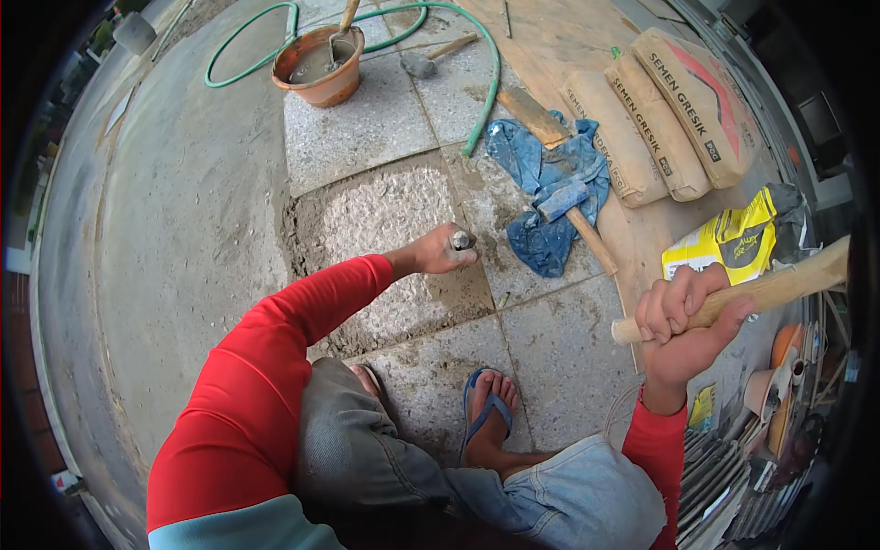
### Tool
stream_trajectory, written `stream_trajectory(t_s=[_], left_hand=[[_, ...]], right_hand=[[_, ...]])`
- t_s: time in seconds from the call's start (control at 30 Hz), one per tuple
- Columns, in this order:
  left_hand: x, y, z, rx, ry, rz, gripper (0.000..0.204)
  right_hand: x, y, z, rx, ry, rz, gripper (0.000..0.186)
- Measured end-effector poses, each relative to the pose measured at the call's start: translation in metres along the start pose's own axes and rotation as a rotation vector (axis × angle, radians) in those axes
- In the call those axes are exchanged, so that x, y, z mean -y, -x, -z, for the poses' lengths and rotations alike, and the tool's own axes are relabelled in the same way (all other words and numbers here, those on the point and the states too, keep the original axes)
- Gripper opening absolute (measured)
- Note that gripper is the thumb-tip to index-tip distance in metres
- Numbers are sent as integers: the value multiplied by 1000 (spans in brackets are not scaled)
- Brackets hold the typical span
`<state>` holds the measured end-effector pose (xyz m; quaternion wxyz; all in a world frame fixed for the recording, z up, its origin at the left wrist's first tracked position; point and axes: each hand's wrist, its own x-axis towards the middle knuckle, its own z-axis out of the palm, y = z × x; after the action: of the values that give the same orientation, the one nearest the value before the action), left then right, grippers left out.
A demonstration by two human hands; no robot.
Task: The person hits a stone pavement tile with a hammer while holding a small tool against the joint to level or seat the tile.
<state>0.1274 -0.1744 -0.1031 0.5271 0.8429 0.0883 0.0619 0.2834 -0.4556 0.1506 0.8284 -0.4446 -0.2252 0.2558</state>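
The paved floor (385,128) of grey slabs fills the view; one bay at centre is stripped to rough mortar (394,229). Three cement sacks (660,110) lie on a board at 2 o'clock. A green hose (477,82) loops across 12 o'clock around an orange bucket (321,69) of grey mix. A blue cloth (541,183) lies at 1 o'clock, draped over a wooden-handled tool. The left hand (440,252) is clamped around a steel chisel (460,241), which stands at centre on the slab edge beside the mortar. The right hand (683,321), at 4 o'clock and well apart from the left, is clamped on a wooden handle (770,289); its head is out of view.
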Motion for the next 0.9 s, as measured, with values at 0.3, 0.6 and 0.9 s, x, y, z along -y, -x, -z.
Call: stream_trajectory(t_s=[0.3, 0.6, 0.9], left_hand=[[-7, 7, -9, -26, 81, -28, 37], [10, 7, -15, -16, 39, 76, 38], [-13, 21, -10, -93, 124, -119, 46]], right_hand=[[-72, 67, 34, 231, 715, -810, 51], [-57, 41, 19, 241, 338, -162, 54], [-31, 42, 21, 290, 525, -574, 56]])
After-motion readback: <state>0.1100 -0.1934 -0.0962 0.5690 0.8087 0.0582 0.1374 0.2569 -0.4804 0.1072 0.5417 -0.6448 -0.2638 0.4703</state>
